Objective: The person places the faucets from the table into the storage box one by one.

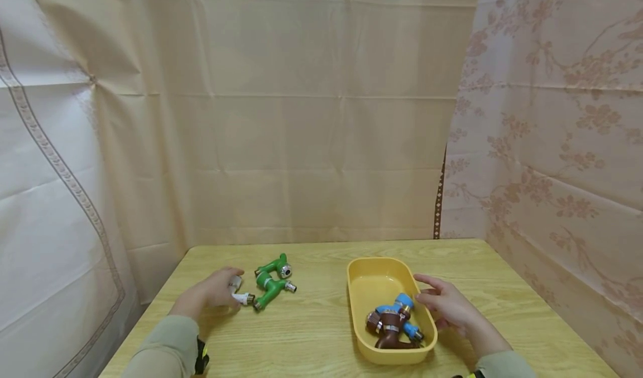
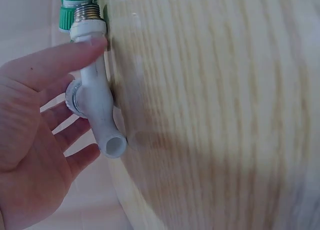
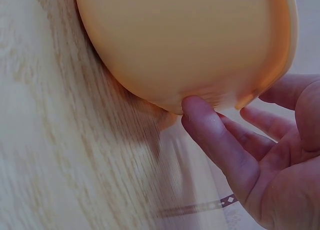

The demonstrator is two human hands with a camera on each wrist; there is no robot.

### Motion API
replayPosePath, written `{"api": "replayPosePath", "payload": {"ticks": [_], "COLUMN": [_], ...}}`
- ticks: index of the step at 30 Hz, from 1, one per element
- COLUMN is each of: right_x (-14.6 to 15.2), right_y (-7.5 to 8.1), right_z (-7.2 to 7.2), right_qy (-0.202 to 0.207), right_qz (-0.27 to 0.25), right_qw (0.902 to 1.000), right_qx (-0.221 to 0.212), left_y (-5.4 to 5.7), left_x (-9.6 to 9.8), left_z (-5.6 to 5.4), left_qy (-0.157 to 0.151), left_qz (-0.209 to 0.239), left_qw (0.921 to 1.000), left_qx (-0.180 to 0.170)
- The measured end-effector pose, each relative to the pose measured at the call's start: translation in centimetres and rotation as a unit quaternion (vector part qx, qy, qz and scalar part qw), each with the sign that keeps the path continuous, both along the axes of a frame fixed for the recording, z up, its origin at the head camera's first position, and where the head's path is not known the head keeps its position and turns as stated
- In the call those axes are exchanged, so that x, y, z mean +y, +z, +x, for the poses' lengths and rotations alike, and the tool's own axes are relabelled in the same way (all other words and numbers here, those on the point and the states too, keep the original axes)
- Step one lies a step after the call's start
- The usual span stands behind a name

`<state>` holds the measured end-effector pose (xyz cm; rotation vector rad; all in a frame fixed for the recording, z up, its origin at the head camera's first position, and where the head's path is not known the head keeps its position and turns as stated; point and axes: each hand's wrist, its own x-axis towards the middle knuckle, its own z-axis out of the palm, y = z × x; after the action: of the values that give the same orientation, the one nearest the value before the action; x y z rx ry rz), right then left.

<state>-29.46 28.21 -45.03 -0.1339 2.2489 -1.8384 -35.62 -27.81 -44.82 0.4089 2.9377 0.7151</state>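
Note:
On the left part of the table, my left hand (image 1: 210,290) holds a white plastic tap (image 2: 102,102) that lies on the surface. The thumb crosses its pipe near the threaded metal end, and the other fingers curl behind its handle and spout. To the right of that hand are two green taps, a nearer one (image 1: 272,292) and a farther one (image 1: 275,266). My right hand (image 1: 449,306) touches the outer right side of a yellow tray (image 1: 355,314), fingers spread and loosely bent. Inside the tray, a brown tap (image 1: 390,323) lies partly over a blue tap (image 1: 403,299).
The wood-grain table (image 1: 301,339) has rounded far corners. Behind it hangs a beige curtain (image 1: 311,143). A flower-patterned curtain (image 1: 562,132) hangs on the right, and a white one with a braided stripe (image 1: 45,210) on the left.

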Motion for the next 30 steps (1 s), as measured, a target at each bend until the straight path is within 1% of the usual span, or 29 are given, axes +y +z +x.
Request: {"api": "replayPosePath", "payload": {"ticks": [5, 13, 22, 27, 30], "right_x": [-0.06, -0.09, -0.1, -0.06, -0.04], "right_y": [0.0, -0.04, -0.03, 0.02, 0.02], "right_z": [0.0, 0.03, 0.16, 0.08, 0.03], "right_qy": [0.001, 0.0, 0.0, 0.0, 0.002], "right_qz": [-0.003, -0.007, -0.003, -0.005, -0.004], "right_qw": [1.0, 1.0, 1.0, 1.0, 1.0], "right_qx": [0.0, -0.001, 0.0, -0.003, -0.003], "left_y": [-0.48, -0.61, -0.6, -0.53, -0.6], "left_x": [-0.43, -0.65, -0.54, -0.58, -0.73], "left_z": [-0.27, -0.32, -0.23, -0.11, -0.11], "left_qy": [-0.002, -0.006, 0.005, 0.02, 0.022], "left_qz": [-0.02, -0.022, -0.021, -0.005, -0.004], "left_qw": [0.9998, 0.9997, 0.9997, 0.9998, 0.9997], "left_qx": [0.004, 0.008, 0.01, -0.006, -0.005]}}
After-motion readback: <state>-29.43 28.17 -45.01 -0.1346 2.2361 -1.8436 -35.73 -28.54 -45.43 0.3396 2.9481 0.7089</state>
